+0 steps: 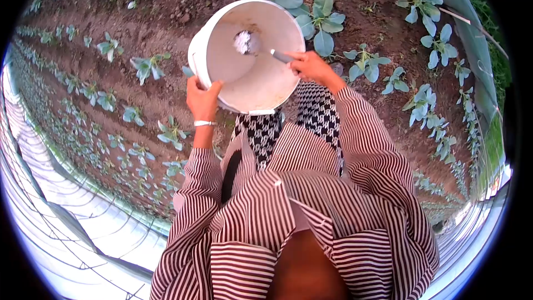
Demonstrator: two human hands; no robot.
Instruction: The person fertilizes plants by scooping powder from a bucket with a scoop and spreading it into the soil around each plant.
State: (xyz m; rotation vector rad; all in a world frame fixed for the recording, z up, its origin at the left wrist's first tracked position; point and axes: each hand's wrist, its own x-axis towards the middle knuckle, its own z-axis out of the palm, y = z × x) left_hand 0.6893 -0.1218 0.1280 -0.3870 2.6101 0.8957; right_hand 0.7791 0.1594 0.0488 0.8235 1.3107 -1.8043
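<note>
The left hand (202, 100) holds the rim of a white bucket (277, 78) near the top middle of the frame. The right hand (313, 69), just right of it, is closed around the grey handle of a scoop (284, 57) that reaches into the bucket. Some white stuff (242, 41) is at the scoop's far end; I can't tell if it's on the scoop. Green leafy plants (323, 21) grow in brown dirt (177, 36) at the upper left and right.
</note>
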